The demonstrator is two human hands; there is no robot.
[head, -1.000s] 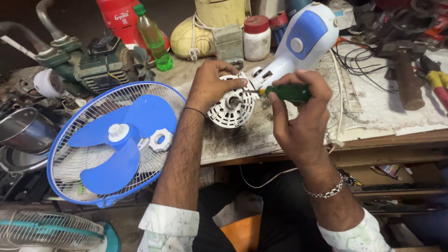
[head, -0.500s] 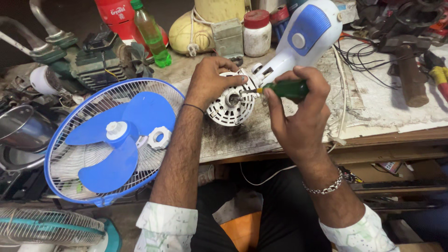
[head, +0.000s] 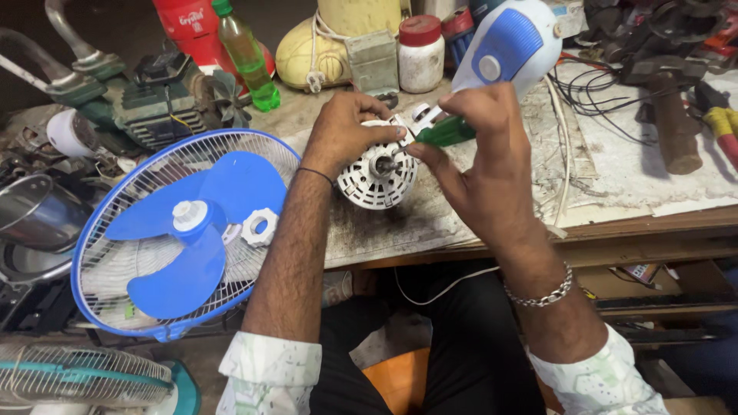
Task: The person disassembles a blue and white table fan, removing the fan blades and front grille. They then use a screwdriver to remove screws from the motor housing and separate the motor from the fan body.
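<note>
— His left hand (head: 350,134) is clamped over the top of the white fan motor (head: 378,173), fingers curled on its rim, likely to keep it from turning. The right hand (head: 480,165) is closed round a green-handled screwdriver (head: 446,132).

— Where's the motor sitting?

— Near the front edge of the workbench (head: 615,192), on its side, shaft facing him. The screwdriver runs across, tip towards the motor's face. The blue fan blade (head: 192,230) lies in its grille by the bench's left end.
</note>
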